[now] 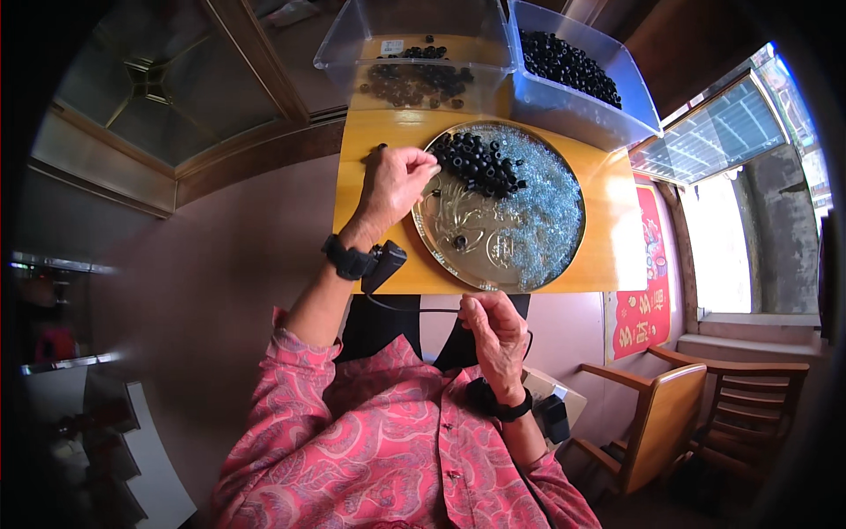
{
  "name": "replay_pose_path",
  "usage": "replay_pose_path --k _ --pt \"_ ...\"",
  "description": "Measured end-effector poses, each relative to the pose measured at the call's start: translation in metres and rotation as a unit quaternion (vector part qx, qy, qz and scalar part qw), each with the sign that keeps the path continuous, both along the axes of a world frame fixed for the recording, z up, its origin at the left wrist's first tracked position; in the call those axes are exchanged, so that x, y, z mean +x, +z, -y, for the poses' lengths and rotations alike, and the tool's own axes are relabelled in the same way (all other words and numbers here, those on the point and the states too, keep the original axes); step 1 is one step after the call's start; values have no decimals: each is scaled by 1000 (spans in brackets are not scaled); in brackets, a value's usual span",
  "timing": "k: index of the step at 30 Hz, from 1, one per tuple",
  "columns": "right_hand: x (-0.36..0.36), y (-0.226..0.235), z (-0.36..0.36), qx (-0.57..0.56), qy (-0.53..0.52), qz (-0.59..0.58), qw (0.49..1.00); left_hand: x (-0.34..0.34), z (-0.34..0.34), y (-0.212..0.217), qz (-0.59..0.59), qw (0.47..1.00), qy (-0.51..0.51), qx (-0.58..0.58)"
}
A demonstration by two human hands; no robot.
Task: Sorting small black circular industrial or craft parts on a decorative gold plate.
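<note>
We see our left hand [394,182] reaching up the middle of the frame to the left rim of a round metal tray [441,249], its fingers [426,160] pinched together at the edge of a heap of small black beads [480,163]; whether one bead is gripped between them we cannot tell. The heap lies in the upper part of the tray, and a spread of tiny clear glass beads [546,212] covers the tray's right side. One lone black bead [459,242] sits on the bare metal lower down. The tray rests on a small yellow bench [608,256]. Our right hand [493,331] sits below the tray, at the bench's near edge, its fingers closed on a thin dark cord [414,309] that runs off to the left. At the top of the frame stand two clear plastic tubs, the left tub [352,44] holding few black beads, the right tub [617,106] holding many. A wooden chair [670,414] stands at the lower right.
</note>
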State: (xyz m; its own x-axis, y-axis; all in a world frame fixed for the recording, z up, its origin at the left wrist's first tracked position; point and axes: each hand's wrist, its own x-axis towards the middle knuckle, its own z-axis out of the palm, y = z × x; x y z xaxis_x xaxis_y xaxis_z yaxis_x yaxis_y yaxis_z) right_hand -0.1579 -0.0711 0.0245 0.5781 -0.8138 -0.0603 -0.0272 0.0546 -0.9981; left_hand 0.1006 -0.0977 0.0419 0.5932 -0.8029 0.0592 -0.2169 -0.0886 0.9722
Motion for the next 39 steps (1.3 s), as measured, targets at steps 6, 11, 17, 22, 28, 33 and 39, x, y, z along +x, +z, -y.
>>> replay_pose_path --k 6,11,17,22,28,33,39 --pt "5 -8 -2 -22 1 6 1000 -16 -8 -32 302 953 20 9" --pt "5 -9 -1 -29 2 -3 1000 -16 -6 -41 346 936 -19 62" --pt "5 -16 2 -39 -10 -4 999 -22 -10 -36 339 937 -36 73" --pt "7 -19 4 -75 -14 -24 997 -26 -21 -34 335 942 -30 25" --pt "12 -17 8 -58 -30 -1 998 -44 -45 -13 -406 905 -123 -28" --pt "14 -19 13 -68 -31 -11 997 -60 -57 -23 -488 858 -142 -65" --pt "18 -15 10 -31 -63 16 997 -84 -62 -27 -375 917 -136 -13"
